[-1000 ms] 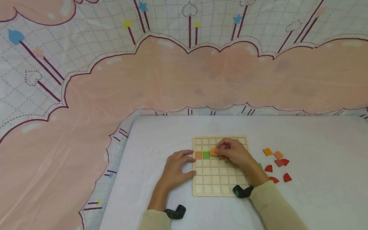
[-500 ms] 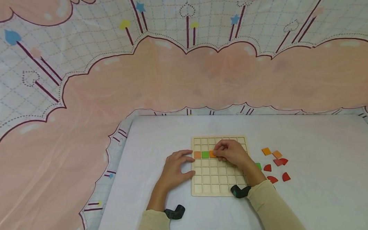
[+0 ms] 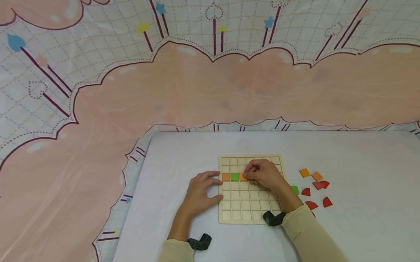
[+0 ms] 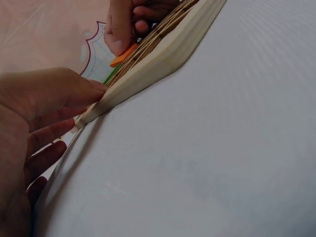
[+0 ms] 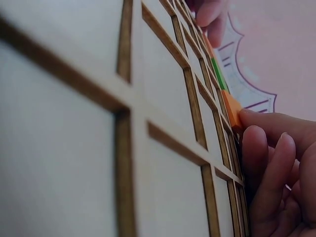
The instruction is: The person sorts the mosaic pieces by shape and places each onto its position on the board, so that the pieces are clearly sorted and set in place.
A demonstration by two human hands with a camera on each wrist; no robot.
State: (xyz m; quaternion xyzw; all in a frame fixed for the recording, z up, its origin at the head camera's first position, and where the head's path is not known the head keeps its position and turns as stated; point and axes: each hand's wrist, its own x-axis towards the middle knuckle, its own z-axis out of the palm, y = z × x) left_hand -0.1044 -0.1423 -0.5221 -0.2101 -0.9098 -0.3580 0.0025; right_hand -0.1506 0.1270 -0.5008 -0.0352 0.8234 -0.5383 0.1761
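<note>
On the table (image 3: pixel 369 170), board (image 3: pixel 236 204) | cells from left: pale-orange tile (image 3: pixel 226 177), green tile (image 3: pixel 235 176) | right hand (image 3: pixel 264 175) pinched orange tile (image 5: pixel 231 109) at third cell, seating unclear | left hand (image 3: pixel 199 193), fingers loosely spread, touched board's left edge | loose pieces (image 3: pixel 305 172) lay right

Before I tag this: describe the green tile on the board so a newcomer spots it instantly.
On the white table lies a pale wooden grid board. In its upper left, the green tile sits between the leftmost orange tile and the pinched orange tile in the right hand; it's the only green visible on the board.
</note>
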